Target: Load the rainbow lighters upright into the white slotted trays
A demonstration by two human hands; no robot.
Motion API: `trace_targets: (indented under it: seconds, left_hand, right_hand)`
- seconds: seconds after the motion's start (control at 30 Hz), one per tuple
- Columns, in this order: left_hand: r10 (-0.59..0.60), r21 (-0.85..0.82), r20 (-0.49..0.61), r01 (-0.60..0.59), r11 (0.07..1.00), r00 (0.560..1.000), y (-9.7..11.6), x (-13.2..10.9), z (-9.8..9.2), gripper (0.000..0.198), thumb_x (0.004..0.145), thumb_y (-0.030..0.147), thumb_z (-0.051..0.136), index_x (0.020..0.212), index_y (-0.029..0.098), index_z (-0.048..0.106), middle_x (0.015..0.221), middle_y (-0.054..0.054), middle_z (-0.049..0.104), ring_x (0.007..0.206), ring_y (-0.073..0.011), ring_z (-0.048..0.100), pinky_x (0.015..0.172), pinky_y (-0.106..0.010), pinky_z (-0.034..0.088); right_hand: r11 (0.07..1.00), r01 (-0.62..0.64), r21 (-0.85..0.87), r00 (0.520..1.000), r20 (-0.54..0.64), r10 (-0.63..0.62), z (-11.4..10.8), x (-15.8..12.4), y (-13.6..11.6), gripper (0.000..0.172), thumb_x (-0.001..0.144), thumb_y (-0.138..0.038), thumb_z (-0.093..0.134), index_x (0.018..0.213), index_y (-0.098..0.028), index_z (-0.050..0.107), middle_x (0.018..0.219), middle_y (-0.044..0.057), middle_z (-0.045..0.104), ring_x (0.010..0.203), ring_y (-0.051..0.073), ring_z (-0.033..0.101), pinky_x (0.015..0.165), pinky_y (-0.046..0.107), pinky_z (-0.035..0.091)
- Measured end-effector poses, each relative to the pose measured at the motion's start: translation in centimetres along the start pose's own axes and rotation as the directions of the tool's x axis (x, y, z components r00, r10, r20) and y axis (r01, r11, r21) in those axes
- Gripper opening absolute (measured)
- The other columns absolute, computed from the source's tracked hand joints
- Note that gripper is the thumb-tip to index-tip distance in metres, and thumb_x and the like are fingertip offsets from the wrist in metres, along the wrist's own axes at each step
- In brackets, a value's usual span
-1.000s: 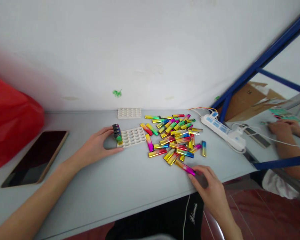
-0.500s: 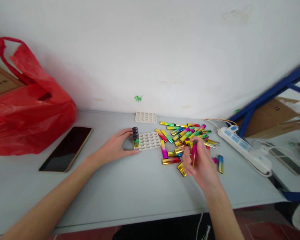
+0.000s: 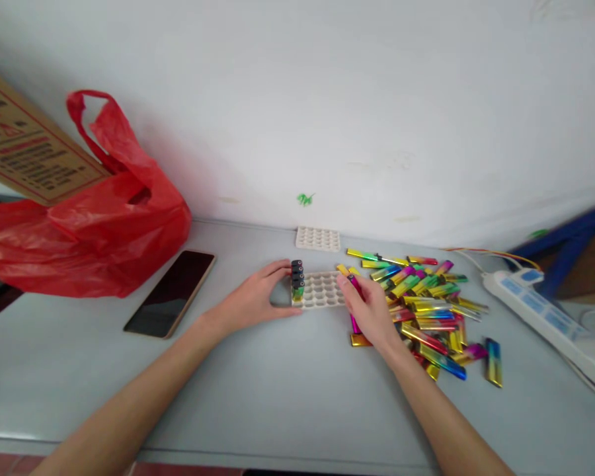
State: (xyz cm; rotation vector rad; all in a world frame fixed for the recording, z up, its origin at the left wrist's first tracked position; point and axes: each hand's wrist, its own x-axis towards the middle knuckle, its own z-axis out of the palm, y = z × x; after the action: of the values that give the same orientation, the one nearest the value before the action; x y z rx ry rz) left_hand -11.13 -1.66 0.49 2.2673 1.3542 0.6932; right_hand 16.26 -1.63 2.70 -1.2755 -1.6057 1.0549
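1. On our table (image 3: 238,416), the pile (image 3: 429,305) lies right of the tray (image 3: 322,304).
2. Our left hand (image 3: 255,297) grips the tray's left end; we should hold it steady.
3. Lighters (image 3: 298,284) stand there in a row.
4. Our right hand (image 3: 374,314) pinches a magenta lighter (image 3: 356,285) by the right end; lining it up squarely seems wise.

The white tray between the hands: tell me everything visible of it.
The tray is off-white, plastic-looking and shallow, with rows of rounded hollows. It lies flat on the grey table. Black-topped lighters stand in a line at its left end, the left hand curved round them. The right hand hides part of its right end; contact there is unclear.
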Motion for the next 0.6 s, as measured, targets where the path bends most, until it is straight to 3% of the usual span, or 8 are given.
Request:
trace_targets:
  seconds: [0.27, 0.5, 0.6]
  left_hand:
    - [-0.002, 0.019, -0.007, 0.002, 1.000, 1.000, 0.04, -0.05, -0.23, 0.076, 0.085, 0.071, 0.086, 0.139, 0.019, 0.072, 0.161, -0.018, 0.064, 0.146, -0.0394, 0.065, 0.130, -0.053, 0.050]
    - [-0.005, 0.038, -0.006, 0.005, 0.999, 1.000, -0.22, 0.02, -0.20, 0.077, 0.084, 0.072, 0.086, 0.137, 0.018, 0.072, 0.160, -0.019, 0.064, 0.145, -0.0401, 0.065, 0.130, -0.053, 0.050]
    - [-0.008, 0.029, -0.010, 0.008, 1.000, 1.000, -0.31, 0.07, -0.19, 0.075, 0.083, 0.072, 0.087, 0.136, 0.020, 0.073, 0.160, -0.019, 0.065, 0.144, -0.0414, 0.066, 0.128, -0.056, 0.052]
  right_hand:
    - [0.973, 0.079, -0.217, 0.990, -0.099, -0.102, -0.10, 0.18, -0.03, 0.045, 0.099, -0.050, 0.057, 0.063, -0.026, 0.042, 0.055, -0.003, 0.044, 0.058, 0.017, 0.043, 0.058, 0.032, 0.028]
    - [0.954, 0.121, -0.274, 0.983, -0.102, -0.153, 0.36, -0.14, -0.69, 0.050, 0.102, -0.057, 0.056, 0.064, -0.027, 0.045, 0.055, -0.002, 0.046, 0.056, 0.017, 0.042, 0.057, 0.033, 0.028]
    - [0.946, 0.149, -0.289, 0.982, -0.070, -0.176, 0.34, -0.25, -0.77, 0.045, 0.102, -0.052, 0.055, 0.065, -0.027, 0.047, 0.054, -0.003, 0.047, 0.054, 0.017, 0.043, 0.056, 0.033, 0.030]
